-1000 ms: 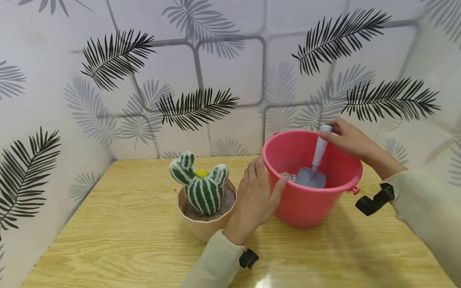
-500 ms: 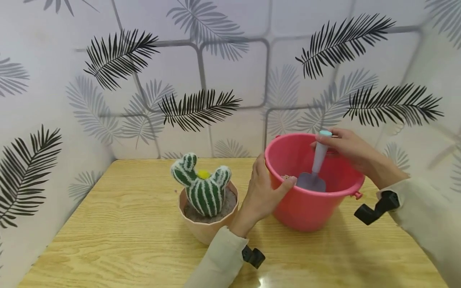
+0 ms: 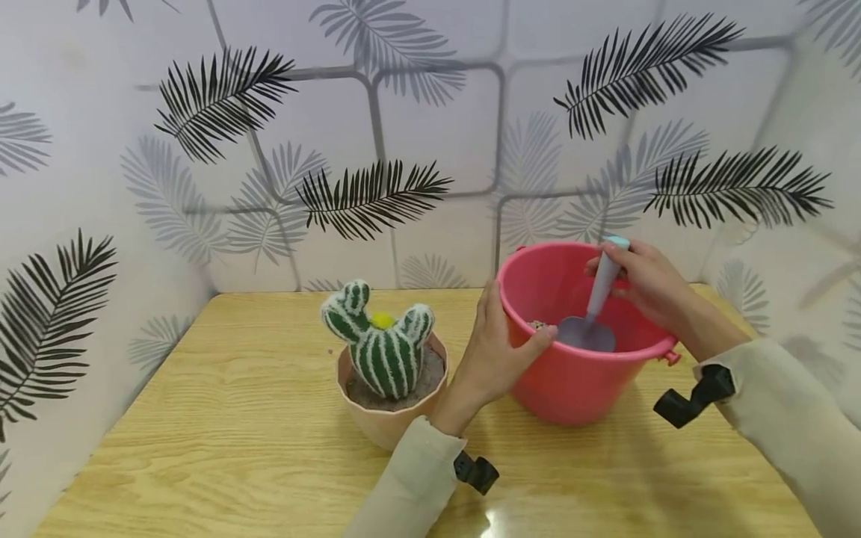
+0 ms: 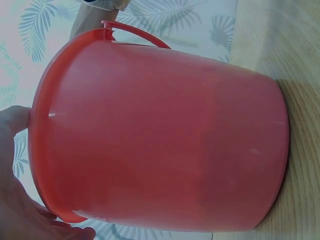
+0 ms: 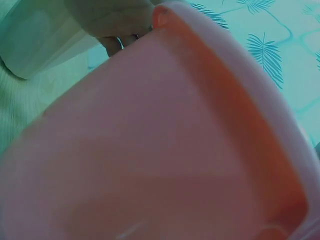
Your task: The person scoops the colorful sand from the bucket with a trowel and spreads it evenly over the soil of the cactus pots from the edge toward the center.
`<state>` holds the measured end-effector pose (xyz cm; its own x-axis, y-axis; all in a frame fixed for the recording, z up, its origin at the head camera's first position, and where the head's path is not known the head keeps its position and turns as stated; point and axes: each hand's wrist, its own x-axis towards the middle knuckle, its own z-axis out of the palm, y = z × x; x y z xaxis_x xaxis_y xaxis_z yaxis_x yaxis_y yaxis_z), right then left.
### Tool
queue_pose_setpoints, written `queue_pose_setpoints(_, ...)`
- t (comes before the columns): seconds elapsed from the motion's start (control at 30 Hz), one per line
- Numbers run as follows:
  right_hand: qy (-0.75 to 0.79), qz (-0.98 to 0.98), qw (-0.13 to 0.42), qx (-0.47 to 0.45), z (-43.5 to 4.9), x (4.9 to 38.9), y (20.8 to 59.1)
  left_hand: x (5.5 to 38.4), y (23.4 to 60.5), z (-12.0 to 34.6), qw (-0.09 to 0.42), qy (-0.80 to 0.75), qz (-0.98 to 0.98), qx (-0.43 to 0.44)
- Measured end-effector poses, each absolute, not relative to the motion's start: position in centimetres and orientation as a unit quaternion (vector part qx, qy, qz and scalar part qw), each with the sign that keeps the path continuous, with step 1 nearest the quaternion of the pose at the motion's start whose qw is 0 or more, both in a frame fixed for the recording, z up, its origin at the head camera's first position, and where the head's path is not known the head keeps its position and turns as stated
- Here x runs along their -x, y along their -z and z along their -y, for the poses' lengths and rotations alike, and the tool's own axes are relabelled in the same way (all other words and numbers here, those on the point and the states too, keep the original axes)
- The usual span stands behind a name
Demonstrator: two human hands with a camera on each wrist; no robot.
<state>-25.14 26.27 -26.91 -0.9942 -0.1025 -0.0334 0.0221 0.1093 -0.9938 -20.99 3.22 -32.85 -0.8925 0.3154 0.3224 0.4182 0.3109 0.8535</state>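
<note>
A pink-red bucket (image 3: 572, 392) stands on the wooden table at right, its wall filling most of both wrist views. My right hand (image 3: 651, 284) reaches over its rim and grips a garden trowel (image 3: 603, 284) by the pale handle with a light blue end. The trowel's grey blade (image 3: 587, 335) points down inside the bucket, beside some small multicoloured pellets (image 3: 537, 326); its tip is hidden by the front rim. My left hand (image 3: 489, 351) holds the bucket's left side, thumb on the rim and fingers along the outer wall, as the left wrist view also shows.
A knitted green cactus (image 3: 386, 362) with a yellow flower stands in a peach pot (image 3: 373, 424) of grey soil, close left of my left forearm. The wooden table (image 3: 235, 403) meets a leaf-patterned wall (image 3: 444, 119) behind the bucket. A handle (image 4: 140, 34) hangs on the bucket.
My right hand has shifted lower around the trowel handle, its fingers now further inside the bucket. My left thumb has moved slightly right along the rim. The bucket stays about in place.
</note>
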Motion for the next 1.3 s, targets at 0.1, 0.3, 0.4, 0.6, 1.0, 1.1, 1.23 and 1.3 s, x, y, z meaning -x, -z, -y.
queue_pose_setpoints(0.1, 0.64, -0.767, 0.034, 0.033, -26.1, 25.4, 27.0, 21.0, 32.7, -3.3, 0.045, 0.547, 0.807, 0.219)
queue_pose_setpoints(0.3, 0.577, -0.816, 0.01, 0.032, -26.1, 25.6, 27.6, 21.1, 33.1, -3.3, 0.047, 0.563, 0.796, 0.217)
queue_pose_setpoints(0.4, 0.571, -0.82, -0.01, 0.026, -26.4, 25.4, 27.9, 21.1, 33.2, -3.3, 0.043, 0.565, 0.792, 0.227)
queue_pose_setpoints(0.6, 0.573, -0.814, -0.09, 0.036, -26.7, 25.8, 27.8, 21.0, 33.1, -3.4, 0.038, 0.55, 0.803, 0.226)
queue_pose_setpoints(1.0, 0.526, -0.837, -0.13, 0.081, -26.4, 26.7, 28.0, 20.7, 32.7, -3.2, 0.028, 0.525, 0.824, 0.214)
queue_pose_setpoints(1.1, 0.524, -0.839, -0.119, 0.08, -26.2, 26.9, 28.2, 20.7, 32.6, -3.1, 0.03, 0.524, 0.824, 0.215)
queue_pose_setpoints(1.23, 0.526, -0.842, -0.093, 0.075, -26.0, 27.0, 28.2, 20.7, 32.6, -2.9, 0.03, 0.523, 0.825, 0.213)
queue_pose_setpoints(1.3, 0.522, -0.846, -0.081, 0.072, -25.9, 27.0, 28.1, 20.7, 32.5, -2.8, 0.03, 0.524, 0.824, 0.213)
